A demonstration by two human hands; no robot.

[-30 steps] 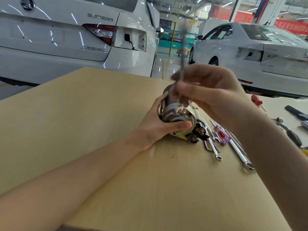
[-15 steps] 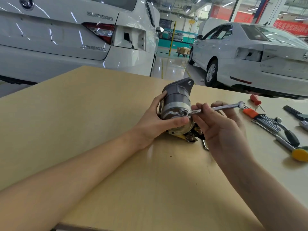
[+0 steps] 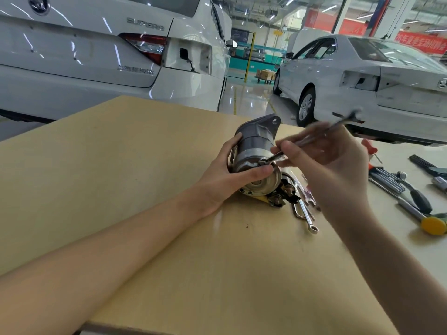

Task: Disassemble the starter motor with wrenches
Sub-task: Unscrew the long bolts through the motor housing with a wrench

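My left hand (image 3: pixel 219 180) grips the starter motor (image 3: pixel 254 163), thumb across its near end cap, fingers curled around the far side of the barrel. My right hand (image 3: pixel 333 165) pinches a wrench (image 3: pixel 312 139), blurred, its ring end seated on a fastener at the motor's near rim, its open end tilted up and away to the right. The motor lies on its side on the counter (image 3: pixel 121 165). Just right of it lie more wrenches (image 3: pixel 306 213); farther right, a yellow-headed mallet (image 3: pixel 425 221) and screwdrivers (image 3: pixel 384 177). Two white cars (image 3: pixel 96 56) stand behind.
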